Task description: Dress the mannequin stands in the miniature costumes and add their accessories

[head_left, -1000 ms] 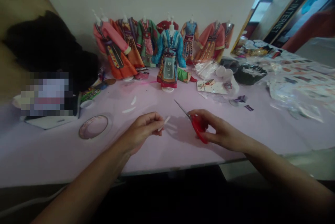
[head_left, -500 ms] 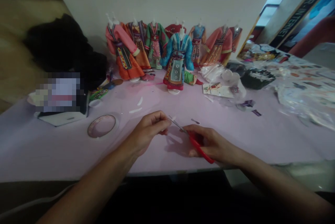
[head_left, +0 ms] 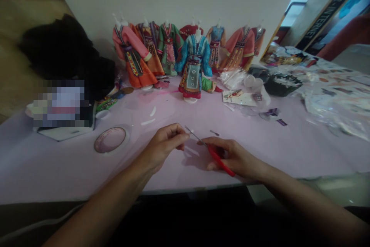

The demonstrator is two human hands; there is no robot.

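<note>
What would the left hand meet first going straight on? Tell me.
Most likely the red-handled scissors, whose blades lie across the path of the left hand; exact depth is unclear.

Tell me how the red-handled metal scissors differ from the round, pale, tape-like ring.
The red-handled metal scissors are long and narrow; the round, pale, tape-like ring is a hoop. The scissors' handles are bright red, the ring pale and pinkish. The scissors are held in the right hand, while the ring lies on the pink tabletop, untouched. Both are nearer the camera than the blue-sleeved doll outfit.
</note>
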